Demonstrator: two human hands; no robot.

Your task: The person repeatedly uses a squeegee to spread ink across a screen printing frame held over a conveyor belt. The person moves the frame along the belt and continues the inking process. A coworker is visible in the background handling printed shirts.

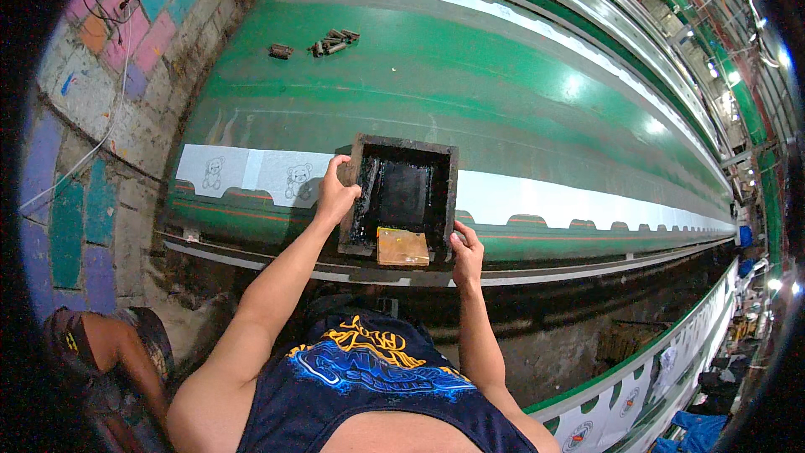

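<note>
My left hand grips the left wall of a dark, ink-stained screen printing frame. My right hand has its fingers against the frame's lower right corner. The screen inside is black and wet-looking. A tan squeegee leans in the frame's near end, over the near wall. Beneath the frame runs a white scalloped strip along the near edge of a long green table. To the left of the frame, line-drawn bears show on the strip.
Small dark cylindrical pieces lie on the table's far left. Another white strip follows the far edge. A painted block wall stands at left. Another person's arm is at lower left. A second printing table is at lower right.
</note>
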